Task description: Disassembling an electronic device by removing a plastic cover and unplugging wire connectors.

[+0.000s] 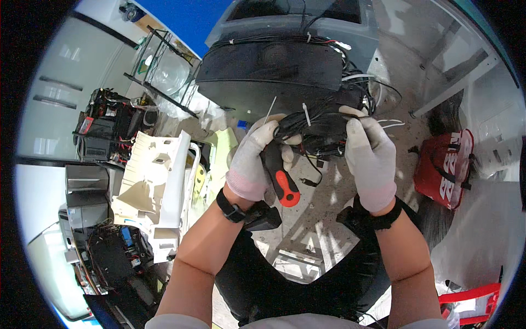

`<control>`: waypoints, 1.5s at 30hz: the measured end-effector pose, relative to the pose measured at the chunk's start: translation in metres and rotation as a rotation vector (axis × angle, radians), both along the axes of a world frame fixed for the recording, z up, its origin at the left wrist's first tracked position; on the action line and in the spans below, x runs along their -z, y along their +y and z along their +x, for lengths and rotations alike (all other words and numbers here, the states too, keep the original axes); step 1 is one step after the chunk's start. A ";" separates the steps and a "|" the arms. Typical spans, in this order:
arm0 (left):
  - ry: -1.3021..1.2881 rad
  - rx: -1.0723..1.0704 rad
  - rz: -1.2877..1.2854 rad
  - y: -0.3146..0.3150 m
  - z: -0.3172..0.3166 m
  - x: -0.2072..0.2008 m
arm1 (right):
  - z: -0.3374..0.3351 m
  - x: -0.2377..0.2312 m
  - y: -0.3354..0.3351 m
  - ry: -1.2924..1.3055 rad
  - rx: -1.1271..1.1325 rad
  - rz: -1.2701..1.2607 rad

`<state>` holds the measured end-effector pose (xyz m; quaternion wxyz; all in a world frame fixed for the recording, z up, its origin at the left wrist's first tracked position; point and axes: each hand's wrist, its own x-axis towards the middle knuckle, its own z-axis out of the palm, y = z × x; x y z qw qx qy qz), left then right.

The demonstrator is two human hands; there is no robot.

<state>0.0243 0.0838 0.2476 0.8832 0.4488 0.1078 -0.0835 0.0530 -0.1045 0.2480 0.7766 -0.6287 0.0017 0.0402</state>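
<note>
Forearms (pixel 194 257) enter lower frame. Left hand (pixel 249 159), centre: fingers clamped on cable bundle (pixel 320 118) and red-black tool (pixel 283 182); shared grip could drop either. Right hand (pixel 372 156): fingers pinching bundle.

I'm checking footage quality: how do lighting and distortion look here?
Head view: fisheye distortion bends edges toward the black rim; bright light streaks the floor between shadows; the cream panel glares; left hand and red-and-black handle look fairly sharp.

One head-worn fisheye looks down from close above the gloved fingers (pixel 357 135).
</note>
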 end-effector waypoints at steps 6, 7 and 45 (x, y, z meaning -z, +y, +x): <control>0.007 -0.030 -0.100 0.011 -0.005 0.003 | 0.002 -0.004 0.010 0.070 0.080 -0.049; 0.007 -0.035 -0.102 0.012 -0.005 0.003 | 0.002 -0.006 0.010 0.026 0.093 -0.001; 0.203 -0.027 -0.222 0.021 0.000 0.006 | 0.010 -0.005 0.014 0.032 -0.003 -0.126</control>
